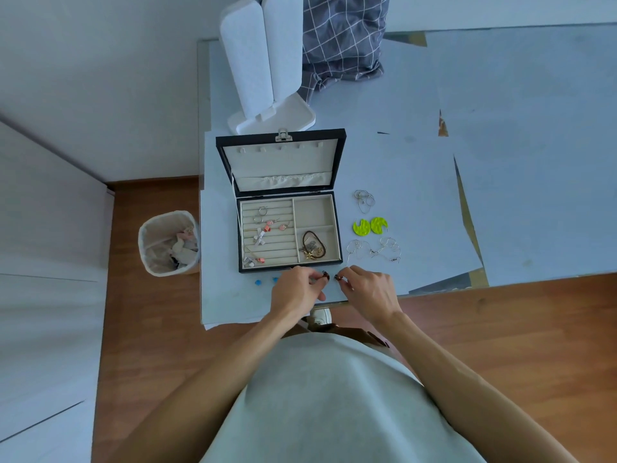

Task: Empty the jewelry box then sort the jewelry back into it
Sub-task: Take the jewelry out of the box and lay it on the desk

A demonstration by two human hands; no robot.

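Observation:
The black jewelry box [340, 235] stands open on the table, its cream lid upright. Several small earrings [268, 228] lie on its ring rolls at the left. A brown cord bracelet with metal charms [313, 246] fills the lower right compartment. Just in front of the box, my left hand [295, 289] pinches a small dark earring [326, 275]. My right hand [370, 289] pinches another small dark piece [338, 278] beside it. Two neon green earrings [370, 226] and silver wire hoops [364, 198] lie right of the box, with more hoops [374, 250] nearer me.
Two small blue pieces [266, 281] lie on the table left of my left hand. A white stand [267, 71] and checked grey cloth [344, 41] sit behind the box. A lined waste bin [168, 243] stands on the wooden floor at the table's left.

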